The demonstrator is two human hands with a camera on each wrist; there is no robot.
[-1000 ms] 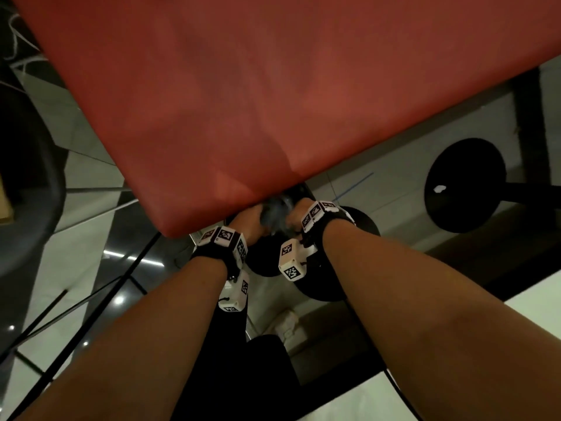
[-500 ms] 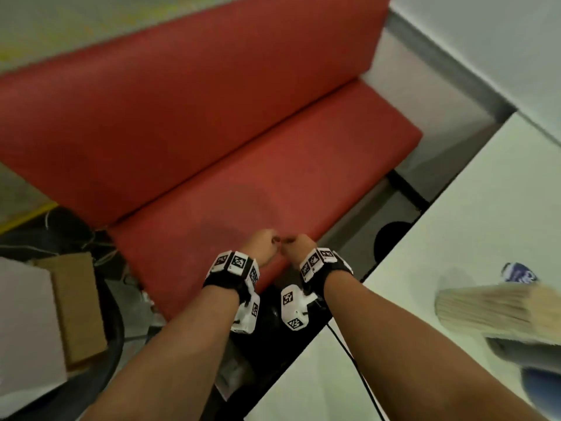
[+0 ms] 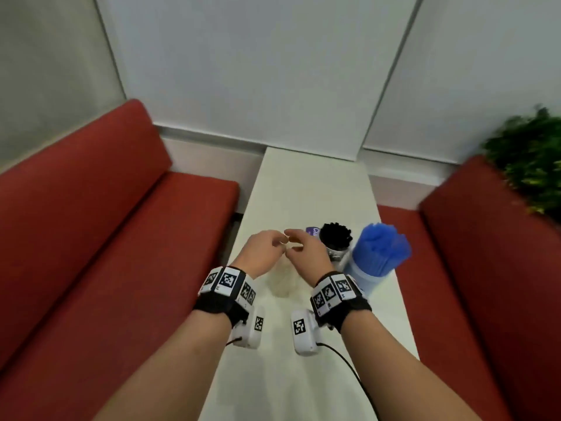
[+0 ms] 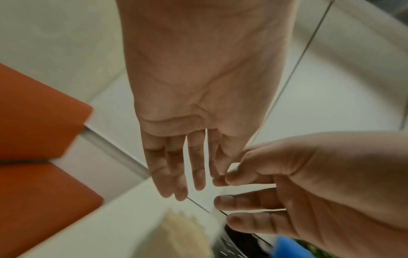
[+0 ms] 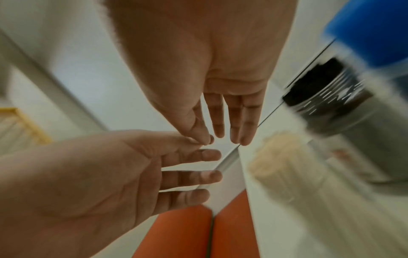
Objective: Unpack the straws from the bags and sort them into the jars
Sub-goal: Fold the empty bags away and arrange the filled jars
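Three jars stand on the white table (image 3: 306, 189). One holds cream straws (image 3: 282, 281) and is partly hidden under my hands. Another holds black straws (image 3: 335, 238), and the last holds blue straws (image 3: 378, 253). My left hand (image 3: 280, 241) and right hand (image 3: 296, 242) hover side by side above the cream jar, fingers loosely straight. In the left wrist view, my left hand (image 4: 183, 174) and right hand (image 4: 243, 192) meet at the thumb and index tips, with nothing visible between them. The right wrist view shows the cream straws (image 5: 284, 157) blurred to the right.
Red benches flank the table, one on the left (image 3: 106, 238) and one on the right (image 3: 485, 268). A purple packet (image 3: 312, 230) lies behind the black jar. A green plant (image 3: 528, 165) stands at the far right. A white wall closes the table's far end.
The view swung up from the floor and the bench to the table. Both hands rose from beside the bench to above the jars. The grey thing they held a second ago is gone.
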